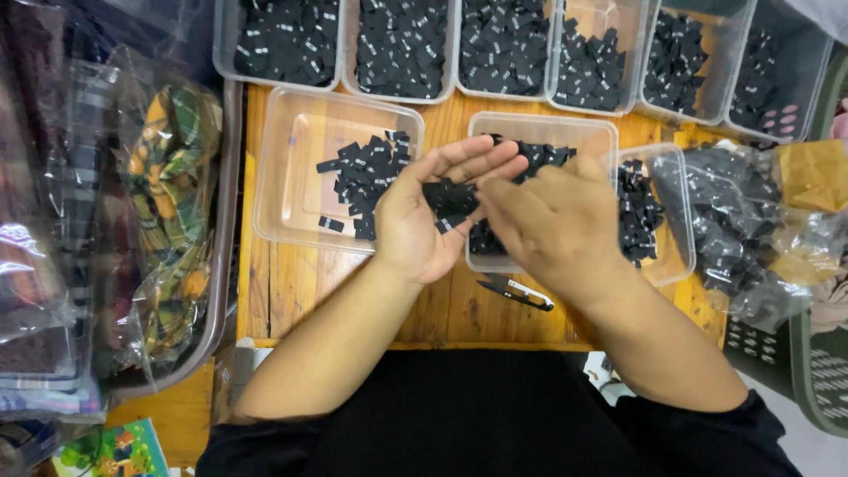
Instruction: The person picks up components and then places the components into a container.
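While cupped palm up above the wooden table (291,291), left hand (420,216): open, cradling a small heap of black labels (449,201).
Right hand (552,225): fingers on the heap, probably pinching one; grip unclear.
Nearby: clear trays (296,190), thread snips (517,293).

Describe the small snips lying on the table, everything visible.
The snips are small thread cutters with dark blades and a pale handle, seemingly metal and plastic. They lie flat on the wooden table, below the middle tray, partly under the right hand. Neither hand appears to touch them.
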